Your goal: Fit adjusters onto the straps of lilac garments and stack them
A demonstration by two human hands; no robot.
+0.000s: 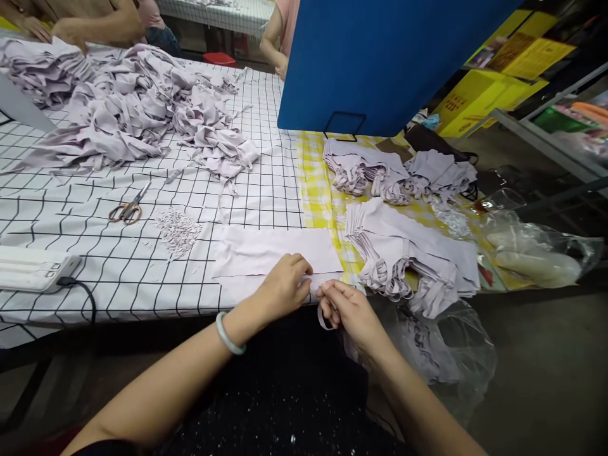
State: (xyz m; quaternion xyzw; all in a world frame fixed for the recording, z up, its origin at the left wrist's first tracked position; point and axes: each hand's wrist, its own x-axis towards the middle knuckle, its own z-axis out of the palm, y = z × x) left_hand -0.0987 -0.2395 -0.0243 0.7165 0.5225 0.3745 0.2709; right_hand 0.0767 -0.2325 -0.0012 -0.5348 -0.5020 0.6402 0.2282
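Note:
A pale lilac fabric piece (270, 248) lies flat at the table's front edge, its near edge under my hands. My left hand (285, 285), with a pale bracelet (230, 333) on the wrist, has its fingers curled and pinched at that near edge. Beside it, my right hand (346, 310) is closed, thumb against forefinger, on a narrow fabric strap (323, 318) that loops below the fingers. The exact pinch points are partly hidden by the fingers. Left of the piece lie scissors (128, 209) and a heap of small fabric snippets (178, 231).
Stacked lilac pieces with straps (408, 244) lie on a yellow checked cloth (313, 183) at right. A large loose fabric pile (128, 107) covers the back left. A blue board (370, 63) stands behind; a white power bank (33, 269) lies left. Other people's arms show across the table.

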